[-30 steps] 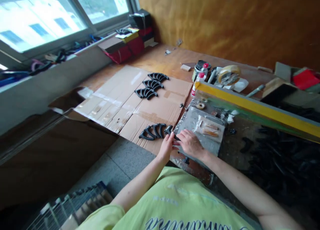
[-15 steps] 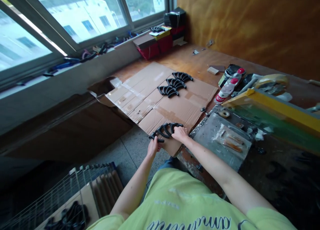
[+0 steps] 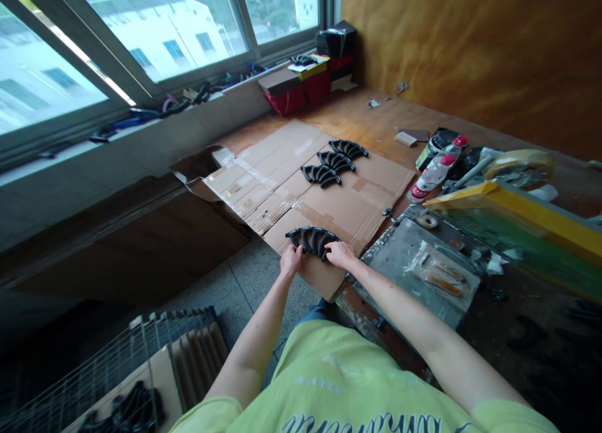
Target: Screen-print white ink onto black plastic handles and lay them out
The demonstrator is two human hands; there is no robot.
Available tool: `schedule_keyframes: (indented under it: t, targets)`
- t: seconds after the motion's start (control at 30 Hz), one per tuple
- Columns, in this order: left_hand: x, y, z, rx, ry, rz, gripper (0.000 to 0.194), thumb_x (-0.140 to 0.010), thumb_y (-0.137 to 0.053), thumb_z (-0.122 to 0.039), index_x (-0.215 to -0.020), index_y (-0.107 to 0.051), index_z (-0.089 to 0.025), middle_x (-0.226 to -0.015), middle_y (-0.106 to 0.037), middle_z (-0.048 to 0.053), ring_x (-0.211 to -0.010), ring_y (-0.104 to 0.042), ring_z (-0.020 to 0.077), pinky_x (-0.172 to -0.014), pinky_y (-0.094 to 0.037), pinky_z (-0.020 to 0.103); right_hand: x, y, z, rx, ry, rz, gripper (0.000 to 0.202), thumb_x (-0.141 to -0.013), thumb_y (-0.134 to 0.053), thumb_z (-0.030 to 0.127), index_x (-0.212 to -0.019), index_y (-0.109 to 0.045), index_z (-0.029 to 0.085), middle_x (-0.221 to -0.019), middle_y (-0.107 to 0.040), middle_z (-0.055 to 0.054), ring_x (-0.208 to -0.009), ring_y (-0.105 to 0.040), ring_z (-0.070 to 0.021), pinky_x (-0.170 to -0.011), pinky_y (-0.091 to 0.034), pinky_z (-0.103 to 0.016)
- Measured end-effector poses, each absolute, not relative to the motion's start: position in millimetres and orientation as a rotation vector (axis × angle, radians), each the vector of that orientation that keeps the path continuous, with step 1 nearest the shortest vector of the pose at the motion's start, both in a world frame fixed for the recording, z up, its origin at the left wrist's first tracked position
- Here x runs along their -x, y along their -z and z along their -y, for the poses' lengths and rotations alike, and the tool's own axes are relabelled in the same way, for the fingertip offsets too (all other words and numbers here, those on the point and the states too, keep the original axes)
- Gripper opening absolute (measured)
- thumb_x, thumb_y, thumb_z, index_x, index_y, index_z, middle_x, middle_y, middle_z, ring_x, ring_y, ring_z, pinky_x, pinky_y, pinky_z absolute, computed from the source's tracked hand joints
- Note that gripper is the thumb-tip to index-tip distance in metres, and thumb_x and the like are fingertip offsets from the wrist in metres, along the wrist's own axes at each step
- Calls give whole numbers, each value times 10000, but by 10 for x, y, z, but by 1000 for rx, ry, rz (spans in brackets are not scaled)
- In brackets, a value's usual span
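Observation:
A fan-like row of several black curved pieces (image 3: 311, 237) lies near the front corner of a flattened cardboard sheet (image 3: 282, 154). My left hand (image 3: 291, 259) is closed on the near end of the leftmost curved piece, thumb and fingers pinched. At the right end of the row, my right hand (image 3: 339, 255) grips the last piece between thumb and fingers. The pieces sit close side by side. Farther up the sheet rest three more groups of the same black pieces (image 3: 328, 162), fanned out in a line.
Right of the cardboard stand plastic bottles (image 3: 430, 177), a tape roll (image 3: 520, 166) and a yellow-edged frame (image 3: 517, 219) over a dark worktop. Red boxes (image 3: 288, 100) sit by the window. At lower left is a wire rack (image 3: 136, 358) with more black pieces.
My left hand has brought the leftmost piece in against the others, so the row is tighter and more even. My right hand stays at the right end. The view has shifted slightly.

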State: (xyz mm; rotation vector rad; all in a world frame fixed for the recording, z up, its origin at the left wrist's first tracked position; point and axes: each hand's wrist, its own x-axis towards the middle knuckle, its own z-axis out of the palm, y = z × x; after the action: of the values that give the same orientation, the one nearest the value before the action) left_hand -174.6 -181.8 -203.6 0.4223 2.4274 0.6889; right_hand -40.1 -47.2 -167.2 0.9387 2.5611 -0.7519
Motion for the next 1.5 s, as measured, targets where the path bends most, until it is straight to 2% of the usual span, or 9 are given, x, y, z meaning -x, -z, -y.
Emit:
schedule_keyframes:
  t: [0.13, 0.3, 0.53, 0.87, 0.97, 1.07, 1.3, 1.4, 1.5]
  targets:
    - [1669, 1946, 1688, -597, -701, -2584, 281, -858, -514, -390, -1043, -615, -204, -1158, -638, 132, -1114, -563, 266, -934, -416, 392, 374, 1659, 464, -881, 756, -2548, 486, -827, -495, 214, -1291, -593, 321, -1247, -656, -37, -1158, -599, -238, -955, -468, -361]
    - [1193, 2012, 1627, -1086, -533, -2653, 572, -761, -638, -453, -1287, -561, -242, -1459, -441, 97, -1371, -319, 310, -1082, -317, 441, 384, 1589, 493, -798, 725, -2594, 419, -869, -473, 195, -1264, -607, 233, -1163, -686, -124, -1094, -635, -268, -898, -487, -370]
    - [1351, 2089, 1392, -1204, -295, -2651, 463, -786, -586, -427, -1187, -656, -207, -1373, -526, 133, -1309, -384, 371, -1059, -325, 530, 537, 1605, 533, -884, 746, -2583, 360, -872, -439, 132, -1162, -652, 145, -1098, -693, -183, -1052, -652, -283, -868, -491, -364]
    - [2657, 2020, 612, -1401, -237, -2647, 455, -773, -572, -349, -1194, -654, -198, -1355, -547, 123, -1275, -430, 326, -1047, -347, 444, 1452, 1862, 54, -944, 1095, -2680, 574, -842, -439, 78, -1414, -438, 132, -1321, -553, -194, -1213, -548, -277, -992, -436, -385]
    - [2945, 1949, 244, -1387, -200, -2635, 486, -786, -553, -403, -1211, -638, -184, -1336, -559, 140, -1251, -453, 324, -1018, -368, 435, 1670, 1838, -163, -997, 1160, -2688, 643, -807, -487, 69, -1441, -394, 124, -1405, -485, -187, -1246, -524, -259, -1022, -420, -359]
    - [3053, 1972, 79, -1439, -158, -2583, 574, -788, -530, -484, -1202, -624, -98, -1277, -576, 214, -1212, -483, 369, -983, -387, 469, 1620, 1793, -201, -1046, 1263, -2702, 612, -779, -535, 78, -1384, -481, 158, -1385, -531, -131, -1232, -540, -229, -1021, -424, -324]
    - [2929, 2372, 316, -1632, -484, -2645, 818, -806, -432, -602, -1433, -364, -81, -1501, -317, 266, -1413, -273, 363, -1094, -268, 527, 278, 1579, -74, -1077, 1414, -3000, 321, -872, -509, 149, -1123, -689, 236, -1135, -703, -18, -1033, -648, -152, -917, -459, -259]
    - [2700, 2384, 592, -1592, -557, -2594, 753, -807, -423, -621, -1381, -444, -133, -1508, -325, 231, -1391, -319, 369, -1061, -333, 516, -952, 1467, -71, -1703, 1174, -2950, 274, -894, -489, 144, -1008, -725, 225, -1034, -729, -20, -980, -655, -150, -895, -459, -255]
    - [2374, 2296, 854, -1516, -619, -2543, 619, -802, -463, -576, -1310, -517, -227, -1458, -428, 161, -1291, -458, 360, -985, -416, 509, -2299, 1417, -59, -2440, 619, -2439, 320, -874, -460, 99, -1024, -721, 208, -1017, -725, -71, -998, -638, -192, -908, -455, -296]
